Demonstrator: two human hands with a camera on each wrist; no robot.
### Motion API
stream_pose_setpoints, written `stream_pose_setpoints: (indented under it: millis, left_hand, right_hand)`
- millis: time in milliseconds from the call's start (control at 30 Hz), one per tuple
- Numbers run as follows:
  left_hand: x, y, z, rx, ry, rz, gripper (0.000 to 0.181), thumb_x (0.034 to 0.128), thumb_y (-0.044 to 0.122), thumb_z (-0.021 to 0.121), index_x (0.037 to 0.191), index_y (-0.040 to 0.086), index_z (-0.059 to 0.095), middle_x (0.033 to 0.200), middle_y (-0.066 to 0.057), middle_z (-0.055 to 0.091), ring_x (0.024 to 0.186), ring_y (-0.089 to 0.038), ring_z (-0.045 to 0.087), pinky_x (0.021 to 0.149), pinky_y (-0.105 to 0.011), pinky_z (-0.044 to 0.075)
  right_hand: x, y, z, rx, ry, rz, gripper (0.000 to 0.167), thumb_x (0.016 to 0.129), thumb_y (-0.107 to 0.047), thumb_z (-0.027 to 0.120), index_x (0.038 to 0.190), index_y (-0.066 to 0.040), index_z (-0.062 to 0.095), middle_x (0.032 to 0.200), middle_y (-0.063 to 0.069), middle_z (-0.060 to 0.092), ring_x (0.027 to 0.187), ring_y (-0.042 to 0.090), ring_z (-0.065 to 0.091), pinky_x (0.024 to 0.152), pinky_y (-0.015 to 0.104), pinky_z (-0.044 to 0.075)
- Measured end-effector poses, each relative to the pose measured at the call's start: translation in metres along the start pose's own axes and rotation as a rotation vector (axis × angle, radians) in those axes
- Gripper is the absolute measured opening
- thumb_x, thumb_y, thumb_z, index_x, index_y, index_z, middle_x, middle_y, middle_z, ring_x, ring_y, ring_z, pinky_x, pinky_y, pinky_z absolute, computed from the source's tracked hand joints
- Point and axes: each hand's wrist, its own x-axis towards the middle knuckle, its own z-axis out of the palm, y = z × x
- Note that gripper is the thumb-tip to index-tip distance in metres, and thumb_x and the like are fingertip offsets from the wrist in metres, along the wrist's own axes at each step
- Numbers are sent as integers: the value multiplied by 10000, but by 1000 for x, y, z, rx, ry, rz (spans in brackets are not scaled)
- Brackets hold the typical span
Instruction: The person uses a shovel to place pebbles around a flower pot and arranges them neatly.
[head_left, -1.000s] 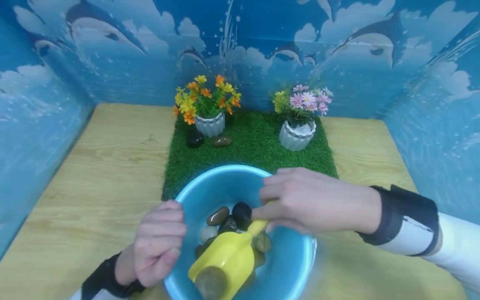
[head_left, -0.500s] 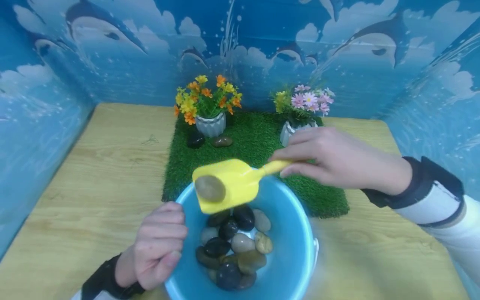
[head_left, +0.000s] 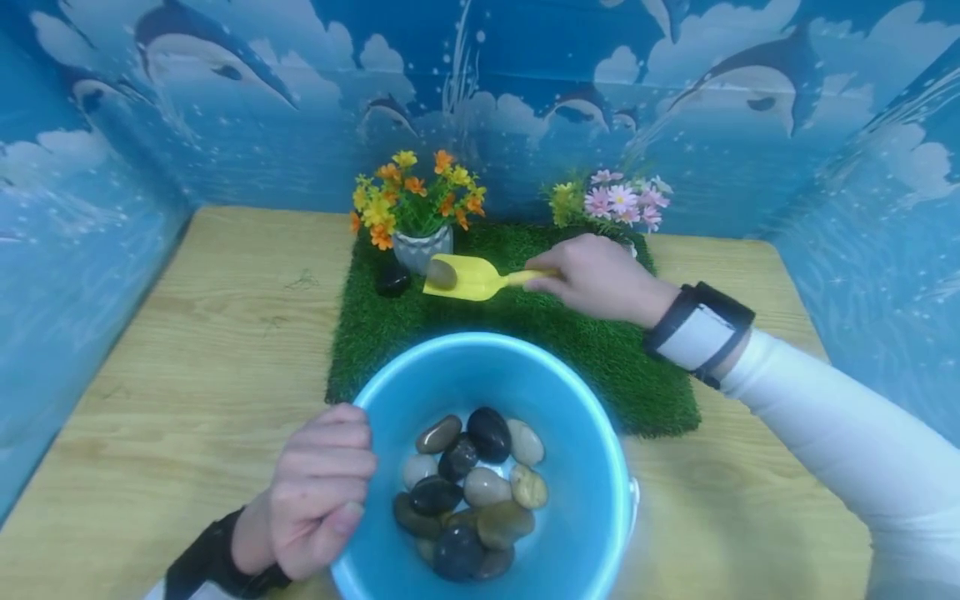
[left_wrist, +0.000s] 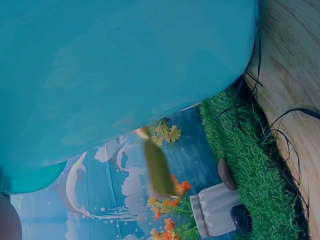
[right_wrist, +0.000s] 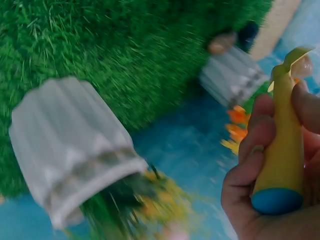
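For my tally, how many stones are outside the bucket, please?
3: a stone in the scoop, a black stone and a brown stone by the left flowerpot; more may be hidden.

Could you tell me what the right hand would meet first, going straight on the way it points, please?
The right hand points its yellow shovel toward the black stone in the head view, so probably that, though height is unclear: it may pass above.

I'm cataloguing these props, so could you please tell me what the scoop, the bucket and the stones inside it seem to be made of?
Scoop: probably plastic, smooth with flat, bright yellow colouring.
Bucket: likely plastic too, with a soft sheen on its smooth wall.
Stones: apparently polished natural stone, judging by mixed colours and glossy highlights.
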Motion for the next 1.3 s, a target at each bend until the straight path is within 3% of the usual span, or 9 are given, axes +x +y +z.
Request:
stream_pose_setpoints:
  millis: [133,233,433,633,733,867,1100,1167,1300]
  left_hand:
    - [1,0,1,-3,4,3,486,946,52,432,496,188,309,501,89,274,491,-52,186,596,-221,220]
    - [1,0,1,-2,3,-3,490,949,54,430,494,190,309,501,90,272,492,-51,187,597,-218,220]
    - [1,1,1,2,-1,-6,491,948,55,429,492,191,307,501,89,269,491,-53,184,596,-220,218]
    - [0,0,0,1,-3,-7,486,945,57,432,493,192,315,500,91,280,490,-50,191,596,-217,223]
    - [1,0,0,2,-3,-9,485,944,55,432,493,191,317,500,90,281,490,-50,191,596,-217,223]
    - [1,1,0,3,-5,-19,486,942,51,434,491,187,315,501,86,280,490,-54,186,597,-220,223]
    - [1,1,-1,2,-5,-14,480,939,51,436,494,184,313,502,81,276,490,-61,181,596,-223,222]
    - [1,1,-1,3,-5,-17,480,939,52,435,494,185,316,501,83,279,490,-58,185,595,-219,222]
    - [1,1,-1,5,-4,-21,486,941,52,436,490,188,318,499,89,284,489,-50,191,593,-213,222]
  right_hand:
    - [18,8,16,31,-65,70,365,1000,-341,608,1262,-94,673,1059,78,723,619,134,601,721,385,531]
    - [29,8,21,43,-103,100,346,1006,-351,596,1247,-121,687,1072,56,721,677,130,625,742,385,534]
    - [47,0,24,85,-141,54,283,1013,-355,582,1171,-177,735,1029,32,737,604,139,602,625,353,504]
    - [52,-4,22,164,-175,51,273,1026,-365,554,1173,-223,736,1005,3,744,469,151,458,534,334,414]
    - [49,-5,17,199,-197,80,288,1029,-388,540,1176,-232,733,833,28,731,479,166,500,533,335,415]
    - [38,-6,7,235,-201,110,308,1030,-413,527,1173,-234,732,672,7,668,534,191,578,558,356,431]
    - [-5,-16,-20,203,-76,120,306,1015,-410,557,1128,-191,738,635,-35,617,480,181,507,537,363,436]
    - [-22,-23,-28,175,-50,84,307,1001,-403,585,1122,-164,735,625,-47,599,445,152,470,516,336,437]
    - [-56,-40,-41,100,22,-67,242,960,-328,669,1100,-141,731,746,-80,646,497,61,475,523,289,452]
